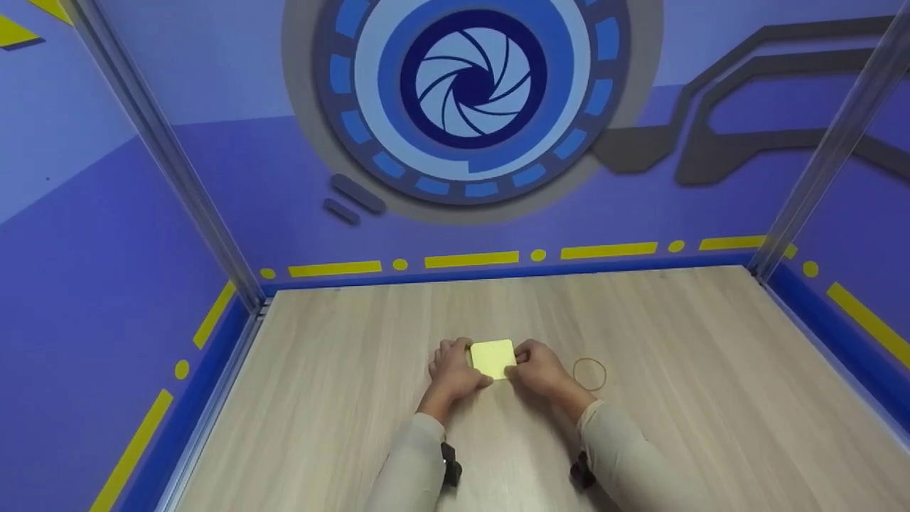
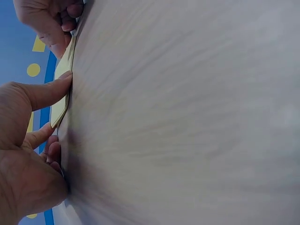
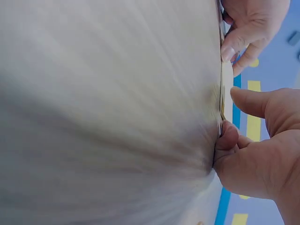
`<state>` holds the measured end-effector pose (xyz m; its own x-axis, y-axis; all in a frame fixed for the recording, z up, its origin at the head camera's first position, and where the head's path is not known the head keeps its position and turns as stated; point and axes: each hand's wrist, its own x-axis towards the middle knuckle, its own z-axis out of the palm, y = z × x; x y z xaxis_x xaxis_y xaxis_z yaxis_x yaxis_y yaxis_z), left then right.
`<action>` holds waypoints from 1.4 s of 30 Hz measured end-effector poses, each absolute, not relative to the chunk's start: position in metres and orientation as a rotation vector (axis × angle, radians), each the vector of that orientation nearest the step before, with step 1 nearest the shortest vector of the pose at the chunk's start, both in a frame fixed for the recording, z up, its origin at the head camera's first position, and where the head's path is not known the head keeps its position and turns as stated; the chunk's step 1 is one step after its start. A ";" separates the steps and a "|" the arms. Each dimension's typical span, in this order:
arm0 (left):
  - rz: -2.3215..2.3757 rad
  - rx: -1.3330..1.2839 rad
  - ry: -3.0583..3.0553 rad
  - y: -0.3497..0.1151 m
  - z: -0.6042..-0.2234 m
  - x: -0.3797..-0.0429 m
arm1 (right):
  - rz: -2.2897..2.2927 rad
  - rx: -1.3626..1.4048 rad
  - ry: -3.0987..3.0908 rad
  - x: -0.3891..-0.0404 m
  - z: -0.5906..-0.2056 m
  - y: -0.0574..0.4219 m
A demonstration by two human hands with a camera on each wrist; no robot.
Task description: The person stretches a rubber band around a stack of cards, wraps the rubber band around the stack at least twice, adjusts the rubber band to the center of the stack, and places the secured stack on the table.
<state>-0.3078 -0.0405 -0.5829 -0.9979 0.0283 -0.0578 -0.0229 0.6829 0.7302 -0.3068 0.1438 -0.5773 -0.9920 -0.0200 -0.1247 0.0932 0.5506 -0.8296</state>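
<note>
A thin yellow square card (image 1: 492,359) with slightly rounded corners lies low over the wooden table, between both hands. My left hand (image 1: 455,368) holds its left side, with the thumb at the near left corner and the fingers along the far edge. On the opposite side my right hand (image 1: 542,368) pinches the right edge between thumb and fingers. Seen nearly edge-on in the left wrist view, the card (image 2: 59,110) slants with the left thumb (image 2: 58,86) on its near edge. The right wrist view shows the right thumb (image 3: 248,101) over the card's face.
A thin tan rubber band (image 1: 606,373) lies on the table just right of the right hand. The wooden tabletop (image 1: 341,398) is bounded by a blue printed back wall (image 1: 249,192) and side walls, with metal posts (image 1: 170,160) at the corners.
</note>
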 end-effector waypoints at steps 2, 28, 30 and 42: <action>1.244 0.010 2.827 -0.040 -0.584 -0.309 | -1.472 0.080 2.620 -0.309 -0.577 0.144; 1.333 0.117 2.786 -0.042 -0.587 -0.304 | -1.591 0.101 2.517 -0.310 -0.582 0.151; 1.323 0.121 2.794 -0.042 -0.587 -0.304 | -1.577 0.087 2.523 -0.310 -0.582 0.151; 1.327 0.102 2.828 -0.036 -0.587 -0.306 | -1.534 0.072 2.538 -0.309 -0.581 0.151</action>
<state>-0.3057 -0.0360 -0.5871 -0.9977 0.0658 0.0133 0.0523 0.6372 0.7689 -0.3094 0.1509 -0.5815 -0.9835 -0.0493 -0.1742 0.1313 0.4679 -0.8740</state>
